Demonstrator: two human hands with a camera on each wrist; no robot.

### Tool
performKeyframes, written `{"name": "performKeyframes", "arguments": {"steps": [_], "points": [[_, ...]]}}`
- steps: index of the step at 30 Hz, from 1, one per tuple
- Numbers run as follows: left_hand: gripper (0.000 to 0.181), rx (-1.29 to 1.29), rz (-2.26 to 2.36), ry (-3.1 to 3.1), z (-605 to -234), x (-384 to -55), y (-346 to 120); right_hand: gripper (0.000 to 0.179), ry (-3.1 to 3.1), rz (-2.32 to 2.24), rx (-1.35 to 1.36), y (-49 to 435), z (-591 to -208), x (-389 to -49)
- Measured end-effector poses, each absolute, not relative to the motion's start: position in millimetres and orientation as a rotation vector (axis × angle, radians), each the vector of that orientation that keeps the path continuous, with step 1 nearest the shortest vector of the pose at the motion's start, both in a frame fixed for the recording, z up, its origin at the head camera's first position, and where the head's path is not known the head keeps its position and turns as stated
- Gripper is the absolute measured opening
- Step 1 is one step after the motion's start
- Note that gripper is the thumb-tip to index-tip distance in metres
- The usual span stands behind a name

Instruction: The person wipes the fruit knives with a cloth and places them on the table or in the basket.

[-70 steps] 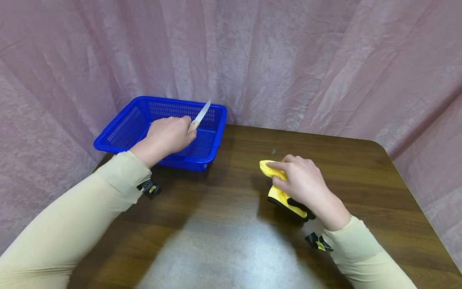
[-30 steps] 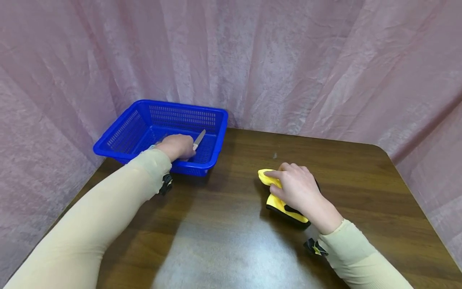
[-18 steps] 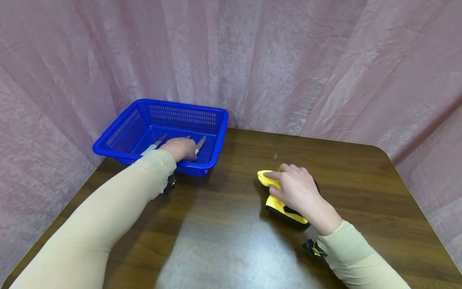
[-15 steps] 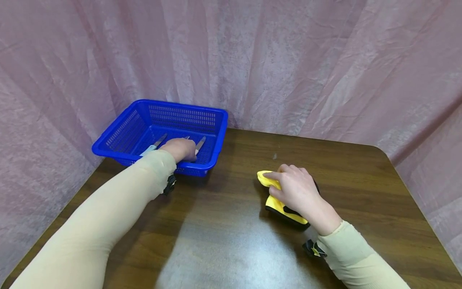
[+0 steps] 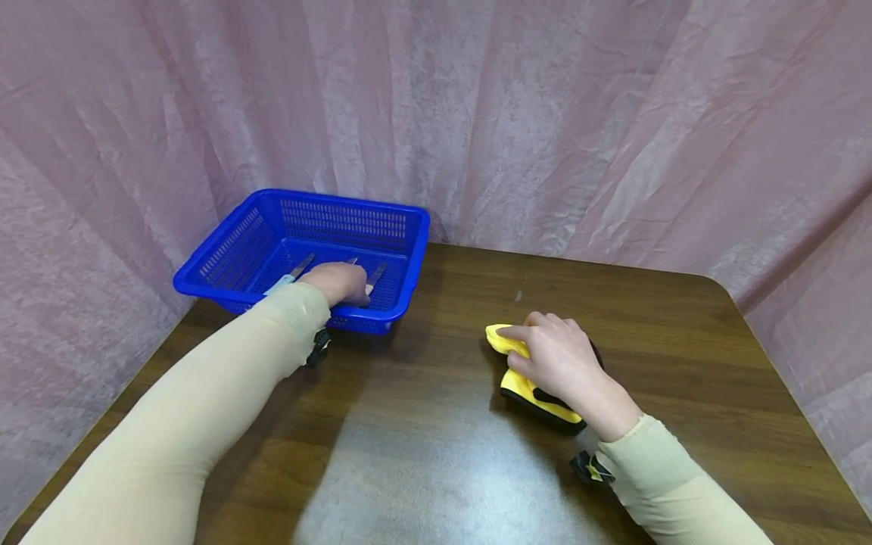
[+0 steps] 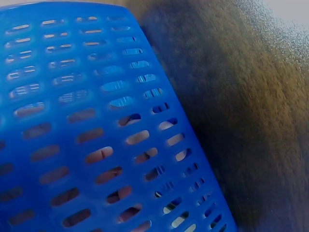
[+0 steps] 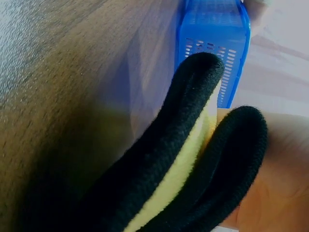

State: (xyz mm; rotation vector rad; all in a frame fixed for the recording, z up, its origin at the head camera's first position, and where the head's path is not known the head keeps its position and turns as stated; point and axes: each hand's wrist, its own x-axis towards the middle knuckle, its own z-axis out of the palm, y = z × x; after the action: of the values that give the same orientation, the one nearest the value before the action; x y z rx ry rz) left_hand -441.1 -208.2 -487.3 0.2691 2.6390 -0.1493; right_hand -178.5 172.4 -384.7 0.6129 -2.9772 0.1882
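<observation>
In the head view my left hand reaches down inside the blue plastic basket. It holds a knife low near the basket's floor; the blade points away, and most of the pale handle is hidden by the fingers. A second knife with a light blue handle lies left of that hand. Just beyond the knuckles a small bright tip shows, its owner hidden. My right hand grips a folded yellow cloth with black edging over the table. Through the basket's slots, the left wrist view gives glimpses of fingers.
The basket stands at the back left of the brown wooden table, against a pink curtain. Its near wall rises between the left forearm and the knives. In the right wrist view, the cloth's black edge covers much of the picture.
My left hand has lowered the knife from above the basket to near its floor, then shifted slightly left in the last half second. The right hand keeps the cloth in nearly the same spot.
</observation>
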Motion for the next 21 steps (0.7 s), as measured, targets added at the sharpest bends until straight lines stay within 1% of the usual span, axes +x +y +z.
{"name": "performKeyframes", "arguments": {"steps": [5,9,14,16,18,21], "points": [[0.043,0.259,-0.162,2.602,-490,-448,-210,0.042,-2.989,0.18,0.603,173,-387,-179],[0.048,0.28,-0.158,2.6,-475,-433,-210,0.042,-3.007,0.177,0.6,173,-390,-181],[0.048,0.268,-0.09,2.653,-402,-359,-192,0.043,-3.035,0.18,0.592,173,-394,-181],[0.045,0.264,-0.052,2.696,-371,-327,-183,0.043,-3.037,0.176,0.588,173,-395,-180],[0.044,0.275,-0.025,2.728,-358,-314,-180,0.043,-3.037,0.171,0.586,173,-396,-179],[0.042,0.327,0.002,2.775,-350,-304,-178,0.044,-3.037,0.161,0.588,172,-397,-178]]}}
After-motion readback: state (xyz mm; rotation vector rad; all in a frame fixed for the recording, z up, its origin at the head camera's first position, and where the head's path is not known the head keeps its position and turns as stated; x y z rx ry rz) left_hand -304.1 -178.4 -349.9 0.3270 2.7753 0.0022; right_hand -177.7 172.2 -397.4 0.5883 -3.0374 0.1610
